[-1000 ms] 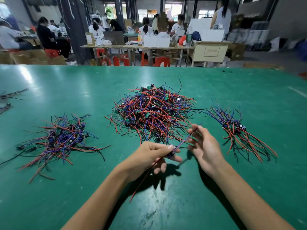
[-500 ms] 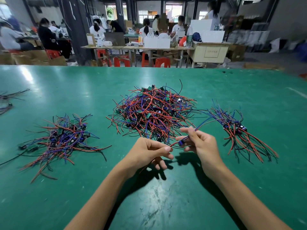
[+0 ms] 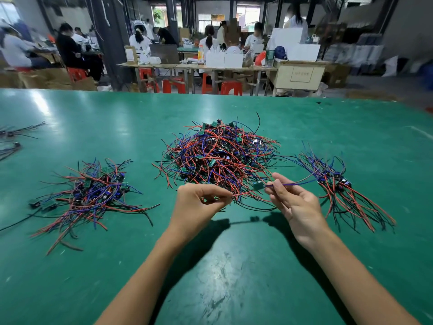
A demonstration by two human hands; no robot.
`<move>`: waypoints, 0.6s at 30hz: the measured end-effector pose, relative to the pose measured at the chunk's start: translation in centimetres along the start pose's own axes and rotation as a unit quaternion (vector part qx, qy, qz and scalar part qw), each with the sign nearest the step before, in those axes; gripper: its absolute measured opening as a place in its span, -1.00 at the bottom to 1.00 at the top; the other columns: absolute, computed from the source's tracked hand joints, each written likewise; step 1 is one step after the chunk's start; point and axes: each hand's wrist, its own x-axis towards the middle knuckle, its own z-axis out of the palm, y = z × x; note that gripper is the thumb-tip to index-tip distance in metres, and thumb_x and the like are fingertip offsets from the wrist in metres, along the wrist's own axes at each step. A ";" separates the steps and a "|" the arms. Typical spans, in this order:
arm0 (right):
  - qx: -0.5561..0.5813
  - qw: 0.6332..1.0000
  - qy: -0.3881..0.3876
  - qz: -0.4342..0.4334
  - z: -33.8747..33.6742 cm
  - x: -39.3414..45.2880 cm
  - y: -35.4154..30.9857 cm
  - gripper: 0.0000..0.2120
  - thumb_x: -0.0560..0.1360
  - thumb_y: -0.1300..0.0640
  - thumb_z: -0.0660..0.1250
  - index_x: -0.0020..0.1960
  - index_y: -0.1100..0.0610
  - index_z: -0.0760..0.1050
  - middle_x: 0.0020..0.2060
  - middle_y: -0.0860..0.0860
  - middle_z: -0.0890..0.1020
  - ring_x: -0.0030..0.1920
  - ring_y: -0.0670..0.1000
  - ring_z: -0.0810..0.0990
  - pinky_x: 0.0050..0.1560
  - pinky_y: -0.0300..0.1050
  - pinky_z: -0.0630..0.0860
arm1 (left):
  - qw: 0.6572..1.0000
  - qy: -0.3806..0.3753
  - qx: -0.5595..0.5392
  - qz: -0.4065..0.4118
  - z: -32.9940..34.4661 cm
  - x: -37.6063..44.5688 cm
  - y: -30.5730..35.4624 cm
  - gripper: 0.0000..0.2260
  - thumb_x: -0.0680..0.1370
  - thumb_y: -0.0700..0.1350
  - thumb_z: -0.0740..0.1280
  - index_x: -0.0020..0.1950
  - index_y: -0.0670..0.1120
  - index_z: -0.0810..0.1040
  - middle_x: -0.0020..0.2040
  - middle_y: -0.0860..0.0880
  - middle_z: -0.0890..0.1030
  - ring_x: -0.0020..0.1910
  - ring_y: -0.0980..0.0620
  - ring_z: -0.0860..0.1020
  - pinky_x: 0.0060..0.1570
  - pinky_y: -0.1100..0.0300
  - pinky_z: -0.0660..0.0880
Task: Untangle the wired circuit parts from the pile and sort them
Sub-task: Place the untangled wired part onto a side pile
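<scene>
A large tangled pile (image 3: 220, 153) of red, blue and black wired circuit parts lies mid-table. A looser sorted heap (image 3: 91, 193) sits to its left, and a neat bundle (image 3: 337, 184) with wires fanned toward me lies to the right. Between my hands, just above the table, stretches one wired part with a small green board (image 3: 258, 185). My left hand (image 3: 199, 207) pinches its red wire end. My right hand (image 3: 295, 202) pinches its blue wires beside the board.
The green table (image 3: 234, 277) runs wide, with scuffed bare surface near me. A few stray black-wired parts (image 3: 14, 137) lie at the far left edge. Beyond the table's far edge are work benches, red stools and seated people.
My hands have drawn apart, stretching the wired part level between them. The right hand has shifted right toward the sorted bundle, and the green board now shows between the hands.
</scene>
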 end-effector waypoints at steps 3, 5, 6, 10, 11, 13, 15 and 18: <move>0.040 0.999 -0.006 0.023 0.1 0.1 0.0 -0.66 0.36 0.22 0.45 0.13 0.19 0.63 -0.13 0.09 0.75 -0.18 -0.07 0.73 -0.21 -0.34 0.62 | 0.988 0.046 0.092 0.119 -0.1 0.0 -0.7 -0.80 0.40 -0.39 0.54 -0.09 -0.12 0.77 -0.20 0.06 0.74 -0.24 0.23 0.67 -0.20 0.34 0.56; 0.046 0.999 -0.001 0.025 0.1 0.2 0.0 -0.66 0.36 0.22 0.46 0.13 0.20 0.63 -0.14 0.09 0.75 -0.18 -0.07 0.73 -0.20 -0.34 0.62 | 0.981 0.050 0.113 0.148 -0.2 0.1 -1.2 -0.78 0.40 -0.41 0.53 -0.08 -0.12 0.77 -0.19 0.05 0.74 -0.22 0.24 0.67 -0.20 0.33 0.57; 0.046 0.999 0.003 0.024 0.1 0.3 0.0 -0.66 0.36 0.22 0.46 0.13 0.21 0.63 -0.14 0.09 0.74 -0.19 -0.07 0.73 -0.20 -0.34 0.62 | 0.981 0.048 0.116 0.151 -0.2 0.1 -1.3 -0.77 0.41 -0.41 0.53 -0.07 -0.12 0.77 -0.18 0.06 0.74 -0.21 0.25 0.67 -0.20 0.33 0.58; 0.022 0.999 0.022 -0.009 0.1 0.3 0.1 -0.68 0.35 0.19 0.48 0.10 0.22 0.64 -0.18 0.08 0.74 -0.22 -0.07 0.72 -0.20 -0.35 0.61 | 0.979 0.040 0.121 0.157 -0.1 0.1 -1.5 -0.79 0.42 -0.37 0.53 -0.04 -0.11 0.76 -0.15 0.11 0.74 -0.17 0.26 0.68 -0.10 0.29 0.61; 0.011 0.999 0.028 -0.026 0.1 0.4 0.2 -0.69 0.35 0.18 0.49 0.08 0.23 0.64 -0.19 0.08 0.74 -0.23 -0.07 0.72 -0.20 -0.35 0.60 | 0.980 0.037 0.119 0.158 -0.1 0.1 -1.5 -0.81 0.43 -0.35 0.54 -0.04 -0.12 0.75 -0.14 0.12 0.73 -0.16 0.27 0.67 -0.08 0.29 0.61; -0.006 0.998 0.037 -0.055 0.0 0.3 0.3 -0.72 0.35 0.17 0.50 0.04 0.23 0.65 -0.21 0.09 0.74 -0.24 -0.06 0.71 -0.18 -0.34 0.61 | 0.978 0.032 0.123 0.164 -0.1 0.1 -1.5 -0.85 0.45 -0.33 0.54 -0.03 -0.13 0.74 -0.14 0.12 0.72 -0.17 0.28 0.66 -0.08 0.30 0.60; -0.014 0.997 0.041 -0.070 0.0 0.3 0.5 -0.74 0.36 0.17 0.50 0.03 0.23 0.66 -0.22 0.09 0.74 -0.24 -0.06 0.71 -0.18 -0.34 0.61 | 0.976 0.030 0.134 0.170 -0.1 0.0 -1.4 -0.86 0.46 -0.32 0.53 -0.04 -0.13 0.74 -0.16 0.12 0.72 -0.19 0.30 0.65 -0.10 0.33 0.58; -0.037 0.994 0.056 -0.081 0.1 0.3 0.6 -0.78 0.42 0.20 0.50 0.03 0.28 0.66 -0.23 0.09 0.74 -0.26 -0.06 0.71 -0.19 -0.33 0.61 | 0.974 0.021 0.142 0.174 -0.1 -0.1 -1.1 -0.88 0.47 -0.30 0.52 -0.04 -0.13 0.73 -0.17 0.13 0.71 -0.21 0.31 0.63 -0.14 0.32 0.58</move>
